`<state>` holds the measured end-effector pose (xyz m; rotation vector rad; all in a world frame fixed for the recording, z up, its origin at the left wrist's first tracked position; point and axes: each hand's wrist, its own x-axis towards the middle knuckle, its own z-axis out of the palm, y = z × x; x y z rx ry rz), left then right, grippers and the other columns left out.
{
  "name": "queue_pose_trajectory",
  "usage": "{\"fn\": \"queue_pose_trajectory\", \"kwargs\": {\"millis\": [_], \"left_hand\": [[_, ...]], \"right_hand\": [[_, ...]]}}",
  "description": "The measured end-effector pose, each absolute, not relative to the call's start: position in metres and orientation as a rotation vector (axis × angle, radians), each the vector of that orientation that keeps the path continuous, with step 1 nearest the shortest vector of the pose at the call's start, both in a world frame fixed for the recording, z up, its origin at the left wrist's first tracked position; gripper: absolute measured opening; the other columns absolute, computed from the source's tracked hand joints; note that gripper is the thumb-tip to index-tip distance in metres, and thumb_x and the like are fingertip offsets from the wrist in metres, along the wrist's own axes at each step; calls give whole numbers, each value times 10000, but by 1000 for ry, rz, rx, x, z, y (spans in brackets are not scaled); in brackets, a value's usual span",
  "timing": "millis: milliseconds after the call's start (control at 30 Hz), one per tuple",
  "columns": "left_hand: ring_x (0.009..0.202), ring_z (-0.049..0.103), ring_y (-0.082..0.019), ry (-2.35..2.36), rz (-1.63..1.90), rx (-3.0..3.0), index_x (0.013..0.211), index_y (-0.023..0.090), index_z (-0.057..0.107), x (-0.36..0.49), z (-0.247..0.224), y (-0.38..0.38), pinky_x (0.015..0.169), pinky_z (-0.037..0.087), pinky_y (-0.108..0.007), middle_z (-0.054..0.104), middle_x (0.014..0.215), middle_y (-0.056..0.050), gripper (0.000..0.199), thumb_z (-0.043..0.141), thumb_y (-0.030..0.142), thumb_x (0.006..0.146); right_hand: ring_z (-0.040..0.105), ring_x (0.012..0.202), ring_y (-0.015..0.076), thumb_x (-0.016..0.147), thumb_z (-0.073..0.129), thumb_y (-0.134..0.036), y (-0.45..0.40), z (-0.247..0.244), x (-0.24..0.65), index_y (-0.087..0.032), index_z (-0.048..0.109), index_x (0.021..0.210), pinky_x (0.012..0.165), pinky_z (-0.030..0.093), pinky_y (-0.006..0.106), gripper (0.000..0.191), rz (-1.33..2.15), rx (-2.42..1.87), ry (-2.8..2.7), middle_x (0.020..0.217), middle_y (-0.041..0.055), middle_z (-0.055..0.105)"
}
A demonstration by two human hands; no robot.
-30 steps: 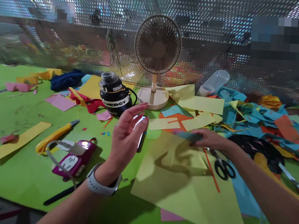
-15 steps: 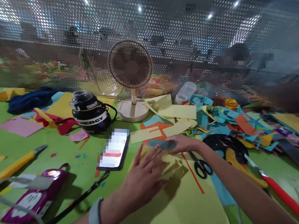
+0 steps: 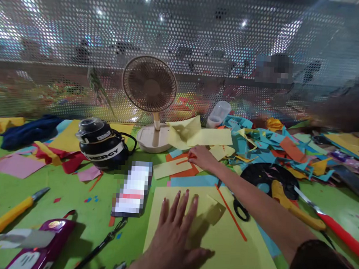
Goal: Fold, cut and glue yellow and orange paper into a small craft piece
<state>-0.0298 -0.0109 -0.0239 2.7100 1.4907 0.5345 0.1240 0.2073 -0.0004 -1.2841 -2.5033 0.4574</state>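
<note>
My left hand (image 3: 176,235) lies flat with fingers spread on a large pale yellow sheet of paper (image 3: 235,255). Farther back, my right hand (image 3: 201,157) reaches over the paper scraps, its fingers bent together against an orange paper piece (image 3: 179,176) and a pale yellow strip (image 3: 168,167). What its fingertips pinch, if anything, is hidden. A blue paper strip (image 3: 195,180) lies along the sheet's far edge. On the sheet rests a thin orange strip (image 3: 231,212), with black scissors (image 3: 241,210) beside it, partly under my right forearm.
At left are a phone (image 3: 133,190), a yellow-handled cutter (image 3: 13,213), a purple device (image 3: 45,240) and a black bottle (image 3: 102,146). A fan (image 3: 155,139) stands behind. To the right lie a black plate (image 3: 256,171), a red-handled knife (image 3: 338,229) and heaped paper scraps (image 3: 267,144).
My right hand has let go of the blue strip and moved back to the scraps behind it. My left hand has flattened and spread on the yellow sheet. The view has shifted slightly.
</note>
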Motion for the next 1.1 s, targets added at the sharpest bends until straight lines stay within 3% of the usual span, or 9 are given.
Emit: {"fn": "queue_pose_trajectory", "kwargs": {"millis": [100, 267, 333, 400, 500, 633, 733, 967, 1100], "left_hand": [[1389, 245, -380, 1459, 471, 2635, 1503, 159, -46, -33, -39, -7, 1080, 189, -598, 276, 1518, -183, 1047, 407, 761, 778], [1378, 287, -358, 1345, 496, 2571, 1503, 205, -42, -47, -26, 5, 1096, 211, -594, 300, 1513, -164, 1036, 506, 703, 778], [1346, 365, -329, 1331, 567, 2472, 1503, 201, 61, -54, -7, 11, 1092, 280, -541, 360, 1488, -160, 975, 560, 636, 787], [1286, 462, -268, 1442, 794, 2312, 1464, 193, 224, -58, 14, 16, 1036, 397, -437, 460, 1427, -146, 716, 510, 497, 882], [1217, 524, -280, 1527, 977, 2274, 1341, 176, 431, -53, 38, 18, 985, 438, -425, 562, 1318, -149, 539, 528, 441, 882], [882, 695, -275, 1323, 578, 2301, 1197, 198, 581, -27, 46, 5, 747, 531, -374, 731, 1007, -97, 358, 527, 340, 873], [688, 709, -231, 1244, 402, 2127, 989, 210, 675, -14, 44, -5, 637, 506, -305, 753, 763, -42, 242, 465, 205, 868], [733, 698, -194, 1017, 528, 1612, 943, 183, 644, -5, 38, 3, 652, 502, -263, 747, 809, -60, 247, 536, 389, 859], [641, 687, -173, 961, 459, 1341, 805, 164, 618, 1, 24, 6, 611, 515, -261, 719, 704, -62, 224, 558, 378, 834]], "right_hand": [[537, 968, 225, 806, 657, -129, 204, -3, 119, -152, 634, 788, 879, 377, 344, 37, 397, -1288, -2520, 921, 80, 610], [549, 925, 197, 878, 578, -156, 192, 21, 130, -141, 610, 887, 805, 387, 289, 36, 365, -1276, -2538, 954, 87, 624], [569, 807, 171, 905, 547, -189, 179, 39, 143, -145, 605, 922, 719, 389, 259, 74, 400, -1252, -2585, 889, 62, 642], [562, 722, 160, 886, 579, -203, 157, 57, 156, -163, 616, 876, 666, 370, 246, 55, 437, -1216, -2656, 783, 25, 640], [553, 759, 183, 871, 594, -187, 113, 75, 171, -158, 630, 833, 708, 362, 271, 59, 384, -1093, -2817, 766, 43, 636], [549, 788, 193, 902, 545, -189, 60, 80, 179, -150, 634, 871, 745, 376, 289, 102, 382, -889, -2939, 797, 61, 650], [567, 824, 191, 903, 547, -187, 39, 74, 188, -164, 636, 890, 783, 386, 290, 93, 529, -913, -2866, 824, 49, 664], [595, 792, 164, 887, 555, -175, 35, 66, 199, -186, 646, 909, 703, 393, 250, 95, 808, -1033, -2668, 845, 28, 677], [597, 824, 171, 905, 535, -241, 36, 70, 206, -184, 640, 924, 723, 405, 256, 120, 765, -1015, -2591, 883, 44, 675]]}}
